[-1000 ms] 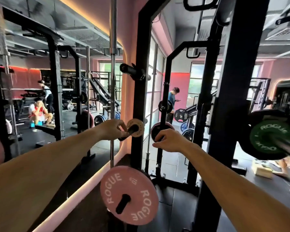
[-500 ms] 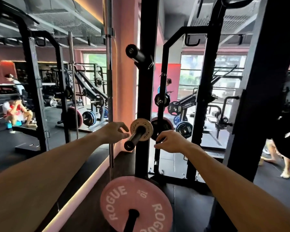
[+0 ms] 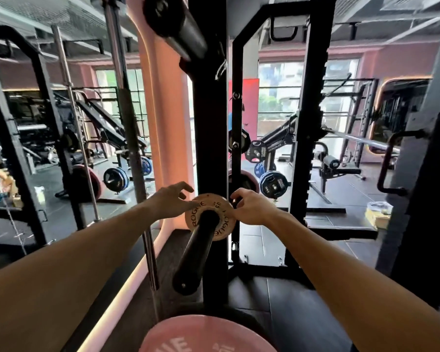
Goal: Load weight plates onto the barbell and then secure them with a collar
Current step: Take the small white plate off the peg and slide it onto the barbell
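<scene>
A small tan ROGUE weight plate (image 3: 225,219) sits on a black storage peg (image 3: 197,252) that sticks out of the black rack upright (image 3: 210,128) toward me. My left hand (image 3: 172,201) is at the plate's left rim with its fingers spread and fingertips touching the edge. My right hand (image 3: 252,207) pinches the plate's right rim with curled fingers. A large pink ROGUE plate (image 3: 206,336) hangs lower on the same upright, cut off by the bottom edge. No barbell sleeve or collar is near my hands.
An upper storage peg (image 3: 178,29) juts out overhead. A bare bar (image 3: 135,158) stands upright just left of the rack. A second black rack (image 3: 308,138) stands behind. A horizontal barbell (image 3: 361,138) rests at right. Loaded plates (image 3: 273,184) lie on the floor beyond.
The view has moved closer and lower toward the small plate. Both hands have closed in from beside the peg onto the plate's rim. The pink plate has slid toward the bottom edge.
</scene>
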